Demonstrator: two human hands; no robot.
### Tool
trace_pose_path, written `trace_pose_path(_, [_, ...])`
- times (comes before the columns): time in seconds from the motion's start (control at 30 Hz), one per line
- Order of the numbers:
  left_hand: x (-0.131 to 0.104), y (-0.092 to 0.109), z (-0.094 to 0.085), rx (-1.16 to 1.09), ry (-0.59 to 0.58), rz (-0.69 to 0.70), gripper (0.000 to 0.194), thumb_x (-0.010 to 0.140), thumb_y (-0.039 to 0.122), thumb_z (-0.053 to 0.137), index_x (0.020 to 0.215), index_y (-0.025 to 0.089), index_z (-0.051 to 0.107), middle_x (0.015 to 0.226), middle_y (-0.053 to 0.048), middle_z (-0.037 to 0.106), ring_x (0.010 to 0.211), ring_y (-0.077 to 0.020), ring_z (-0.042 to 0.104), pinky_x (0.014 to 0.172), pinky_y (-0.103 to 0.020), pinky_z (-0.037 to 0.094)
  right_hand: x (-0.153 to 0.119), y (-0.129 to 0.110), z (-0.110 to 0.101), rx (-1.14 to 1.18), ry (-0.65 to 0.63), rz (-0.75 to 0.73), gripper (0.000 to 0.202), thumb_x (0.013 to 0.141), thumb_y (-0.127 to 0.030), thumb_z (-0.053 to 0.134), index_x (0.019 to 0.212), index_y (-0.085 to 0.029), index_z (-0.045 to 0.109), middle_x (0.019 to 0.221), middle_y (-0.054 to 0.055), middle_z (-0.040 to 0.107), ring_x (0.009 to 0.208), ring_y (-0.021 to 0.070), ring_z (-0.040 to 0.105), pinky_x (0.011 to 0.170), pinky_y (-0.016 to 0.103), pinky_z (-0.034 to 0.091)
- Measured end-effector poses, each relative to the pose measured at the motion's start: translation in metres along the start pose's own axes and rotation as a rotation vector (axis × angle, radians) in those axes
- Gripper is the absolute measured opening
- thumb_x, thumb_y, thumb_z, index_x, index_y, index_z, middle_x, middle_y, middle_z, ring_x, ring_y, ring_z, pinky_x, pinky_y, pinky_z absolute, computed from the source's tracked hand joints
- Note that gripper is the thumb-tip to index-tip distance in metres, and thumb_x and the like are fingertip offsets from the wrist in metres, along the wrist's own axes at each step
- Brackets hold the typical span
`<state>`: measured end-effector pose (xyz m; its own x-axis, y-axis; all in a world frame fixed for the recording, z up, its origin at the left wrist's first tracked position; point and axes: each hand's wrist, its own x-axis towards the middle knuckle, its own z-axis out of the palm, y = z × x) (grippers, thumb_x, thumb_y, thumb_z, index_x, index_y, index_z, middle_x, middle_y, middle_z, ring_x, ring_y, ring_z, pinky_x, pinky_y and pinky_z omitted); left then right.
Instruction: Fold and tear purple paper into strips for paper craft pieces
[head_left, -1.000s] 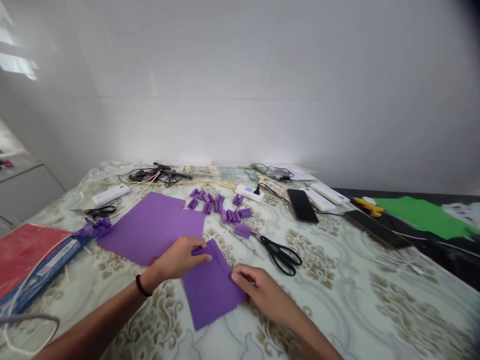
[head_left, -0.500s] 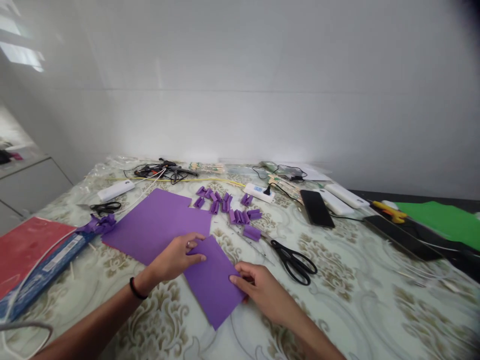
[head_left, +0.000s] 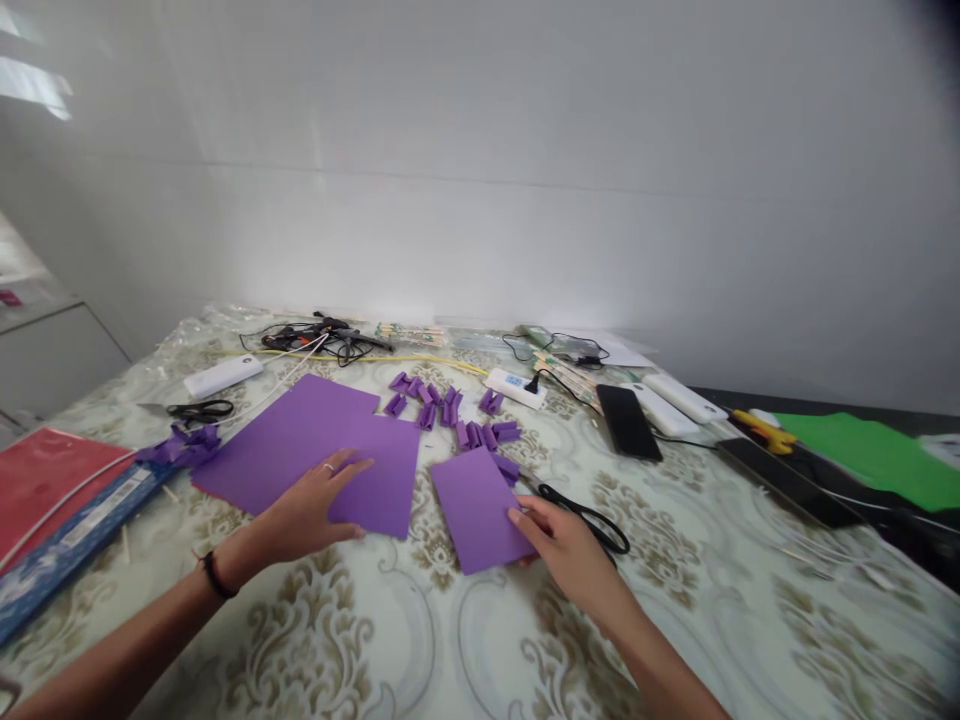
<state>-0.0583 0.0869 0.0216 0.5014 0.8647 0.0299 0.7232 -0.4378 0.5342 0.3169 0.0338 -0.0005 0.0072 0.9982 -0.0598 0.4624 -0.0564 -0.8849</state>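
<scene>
Currently, from the head camera, my right hand (head_left: pixel 566 548) pinches the right edge of a smaller purple sheet (head_left: pixel 474 512), thumb on top and fingers curled beneath. That sheet is in front of me, just right of the large purple sheet (head_left: pixel 300 430), and its upper right side covers part of a folded purple piece. My left hand (head_left: pixel 304 510) has its fingers spread over the large sheet's near edge; I can't tell whether they touch it. More folded purple pieces (head_left: pixel 451 408) sit beyond, and black-handled scissors (head_left: pixel 559 495) lie partly behind my right hand on the patterned counter (head_left: pixel 420 650).

As for print, the blue wrapper (head_left: pixel 45 590) at far left, next to a red sheet (head_left: pixel 52 475), carries a white label (head_left: pixel 109 508) with a barcode-like block, its lettering too small to read. The white power strip (head_left: pixel 511 388) shows a blue-marked panel, and the white device (head_left: pixel 223 376) near the black cables (head_left: pixel 289 340) bears a small dark mark, likewise unreadable.
</scene>
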Motion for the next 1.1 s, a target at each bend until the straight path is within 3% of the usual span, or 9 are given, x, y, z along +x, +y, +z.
trace_pose_path(0.07, [-0.003,-0.007,0.002,0.044,-0.027,0.017,0.084,0.082,0.034,0.086,0.156,0.021,0.05,0.168,-0.022,0.04,0.155,-0.0425,0.038,0.124,-0.062,0.034,0.003,0.0,-0.001,-0.112,0.11,-0.062,0.051,0.092,-0.058,0.057,0.122,-0.017,0.067,0.096,0.015,0.074,0.093,0.0369,0.071,0.088,0.057,0.058])
trace_pose_path(0.17, [-0.002,-0.01,0.008,0.101,-0.037,0.045,0.081,0.085,0.035,0.084,0.157,0.025,0.049,0.165,-0.018,0.047,0.151,-0.038,0.047,0.125,-0.058,0.036,0.002,-0.014,0.013,-0.239,0.158,-0.191,0.055,0.095,-0.046,0.058,0.14,-0.015,0.06,0.141,0.025,0.061,0.138,0.0428,0.05,0.121,0.067,0.03])
trace_pose_path(0.3, [-0.004,-0.007,0.012,0.172,-0.012,0.066,0.078,0.089,0.033,0.081,0.158,0.022,0.045,0.161,-0.021,0.05,0.148,-0.0398,0.049,0.122,-0.059,0.041,0.001,-0.04,0.058,-0.31,-0.119,-0.32,0.064,0.088,-0.032,0.072,0.149,-0.026,0.058,0.163,0.011,0.049,0.151,0.0311,0.043,0.127,0.05,0.031])
trace_pose_path(0.37, [-0.006,-0.004,0.012,0.199,-0.012,0.09,0.068,0.093,0.032,0.078,0.154,0.018,0.05,0.158,-0.023,0.052,0.143,-0.0409,0.053,0.117,-0.061,0.046,0.004,-0.048,0.079,-0.333,-0.233,-0.337,0.075,0.083,-0.031,0.08,0.153,-0.03,0.055,0.17,0.008,0.041,0.157,0.0298,0.036,0.127,0.048,0.032])
trace_pose_path(0.43, [-0.008,-0.001,0.011,0.223,-0.017,0.131,0.05,0.099,0.032,0.072,0.145,0.019,0.058,0.153,-0.017,0.057,0.135,-0.0353,0.06,0.111,-0.059,0.051,0.01,-0.051,0.092,-0.356,-0.283,-0.338,0.076,0.084,-0.029,0.08,0.155,-0.028,0.053,0.173,0.01,0.036,0.16,0.0314,0.029,0.128,0.051,0.029])
trace_pose_path(0.57, [-0.007,0.007,0.005,0.263,-0.049,0.183,0.026,0.103,0.032,0.068,0.123,0.016,0.069,0.126,-0.01,0.07,0.107,-0.0246,0.071,0.094,-0.047,0.061,0.024,-0.057,0.101,-0.373,-0.279,-0.373,0.07,0.086,-0.025,0.077,0.152,-0.023,0.056,0.164,0.017,0.048,0.154,0.0351,0.039,0.126,0.057,0.031])
trace_pose_path(0.73, [-0.01,0.028,-0.008,0.262,-0.009,0.196,0.019,0.106,0.019,0.054,0.1,0.016,0.072,0.097,-0.009,0.075,0.088,-0.0232,0.073,0.079,-0.035,0.055,0.021,-0.07,0.094,-0.312,-0.254,-0.424,0.028,0.101,-0.023,0.057,0.12,-0.023,0.078,0.125,0.013,0.078,0.121,0.0307,0.069,0.114,0.051,0.046])
trace_pose_path(0.9, [-0.041,0.056,-0.016,0.14,-0.064,0.254,0.02,0.105,0.027,0.055,0.093,0.021,0.07,0.081,-0.002,0.075,0.074,-0.0196,0.071,0.066,-0.028,0.044,-0.014,-0.077,0.068,-0.233,-0.398,-0.392,0.021,0.101,-0.031,0.063,0.102,-0.023,0.082,0.11,0.009,0.082,0.103,0.0283,0.075,0.097,0.04,0.054])
trace_pose_path(1.1, [-0.066,0.064,0.001,-0.163,-0.213,0.189,0.025,0.106,0.026,0.052,0.088,0.02,0.069,0.073,0.001,0.07,0.065,-0.0144,0.063,0.062,-0.025,0.04,-0.041,-0.072,0.047,-0.157,-0.586,-0.161,0.022,0.101,-0.038,0.065,0.096,-0.025,0.081,0.096,0.003,0.081,0.088,0.0262,0.073,0.08,0.032,0.053])
